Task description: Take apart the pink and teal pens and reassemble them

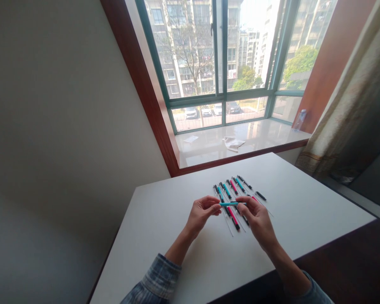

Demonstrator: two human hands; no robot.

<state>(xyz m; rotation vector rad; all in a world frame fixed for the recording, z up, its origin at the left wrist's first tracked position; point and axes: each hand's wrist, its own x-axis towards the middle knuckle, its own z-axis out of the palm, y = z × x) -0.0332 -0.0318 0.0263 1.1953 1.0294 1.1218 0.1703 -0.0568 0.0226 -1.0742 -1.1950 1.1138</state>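
**Slim teal pen part held between both hands above a white table**

Head view, the only feed I have. The teal pen part [228, 204] lies nearly level across the gap between the hands, over the near rows of pen pieces. My left hand [202, 215] pinches its left end between thumb and fingertips. My right hand [256, 221] closes thumb and fingers on the right end; a dark strip shows there, and I cannot tell whether it is a clip or a separate piece.

Around it on the white table [139, 253]: a pink-and-black pen piece [233, 215], a black pen piece [261, 196], more teal and dark pieces, and thin white rods [229, 226].

Handling estimate: looks like plastic, so light and stiff, possibly slick and inclined to roll if set down loose. I would grip by the ends, fingertips only, keeping both halves in line. The thin rods I judge bendable; best taken mid-length, with little squeeze.
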